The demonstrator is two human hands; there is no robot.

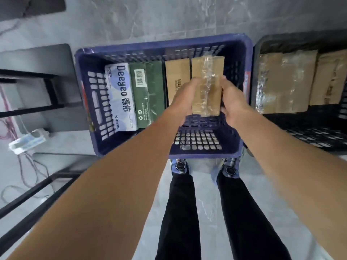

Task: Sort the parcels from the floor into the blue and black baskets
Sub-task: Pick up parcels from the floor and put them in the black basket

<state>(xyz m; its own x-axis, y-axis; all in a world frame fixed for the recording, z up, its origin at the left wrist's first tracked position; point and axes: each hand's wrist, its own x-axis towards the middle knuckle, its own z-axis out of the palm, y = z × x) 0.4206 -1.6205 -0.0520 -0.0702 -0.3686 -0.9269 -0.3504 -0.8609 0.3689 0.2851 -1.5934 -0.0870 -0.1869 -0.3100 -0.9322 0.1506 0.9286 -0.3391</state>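
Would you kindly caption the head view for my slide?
Left hand and right hand hold a taped cardboard parcel over the blue basket, black basket alongside.

Bright, even, soft light with only faint shadows. Clear tape (207,77) on the parcel (214,94) over the blue basket (159,45) glints. Left of the basket, black bars (32,110) bow from lens distortion. Everything looks slightly soft.

I see the blue plastic basket (159,45) just left of the black plastic basket (309,128). In the blue one, left to right: white tissue pack (120,96), green carton (148,94), brown cardboard box (176,79), then a tape-wrapped cardboard parcel (206,87) between my left hand (185,96) and right hand (232,102).
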